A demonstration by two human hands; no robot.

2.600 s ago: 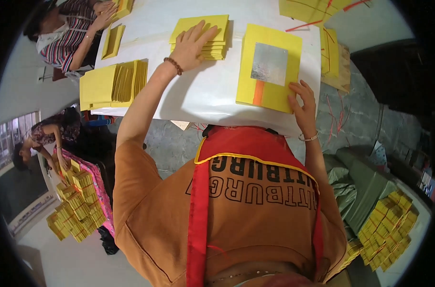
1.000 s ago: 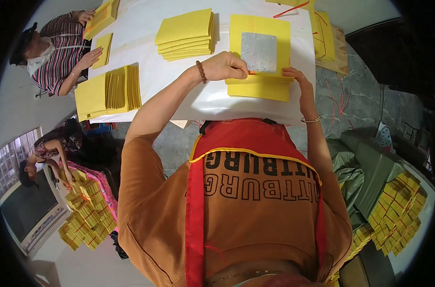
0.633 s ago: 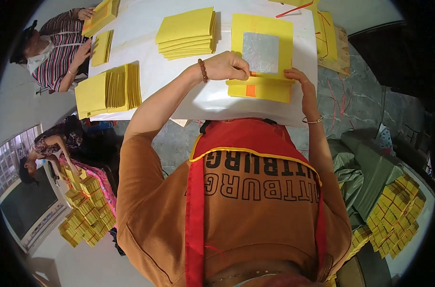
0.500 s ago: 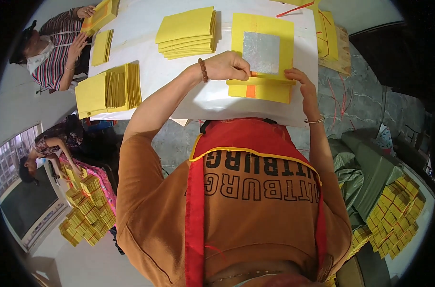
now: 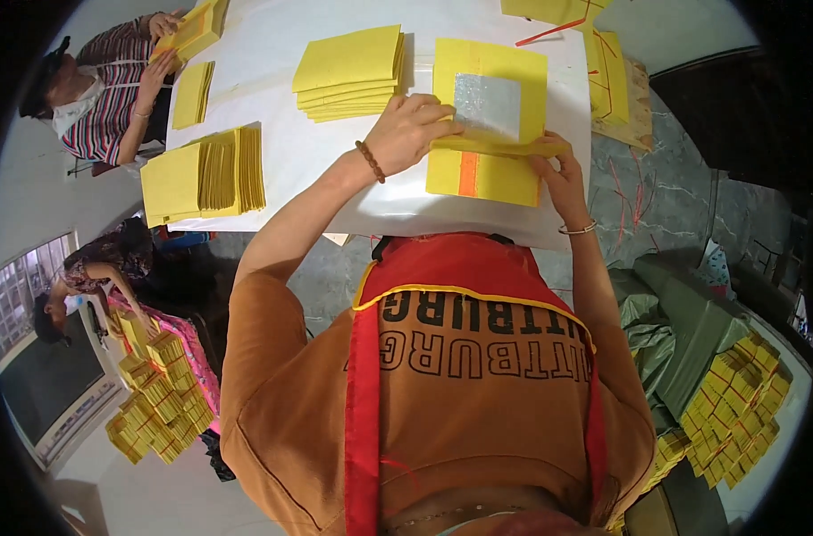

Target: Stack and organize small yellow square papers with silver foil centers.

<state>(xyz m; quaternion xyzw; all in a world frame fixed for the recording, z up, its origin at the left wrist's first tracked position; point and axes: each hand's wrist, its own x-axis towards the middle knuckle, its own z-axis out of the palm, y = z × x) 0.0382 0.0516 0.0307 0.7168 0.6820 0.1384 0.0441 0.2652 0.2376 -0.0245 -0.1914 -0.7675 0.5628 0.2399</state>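
In front of me on the table lies a yellow paper sheet with a silver foil square in its middle. Its near part is lifted into a fold, and yellow paper with an orange stripe shows on the near side of it. My left hand, with a beaded bracelet at the wrist, has its fingers closed on the left end of the fold. At the right end, my right hand pinches the paper between thumb and fingers. Whether one sheet or several lie there, I cannot tell.
Stacks of folded yellow paper and a larger pile stand left on the white table. Tied yellow bundles lie at right. A co-worker handles yellow paper at far left; another person is behind, near heaped bundles.
The fold has been raised along the sheet, baring more of the orange stripe. My left hand has shifted left to the fold's end, and my right hand's fingers have closed on the other end.
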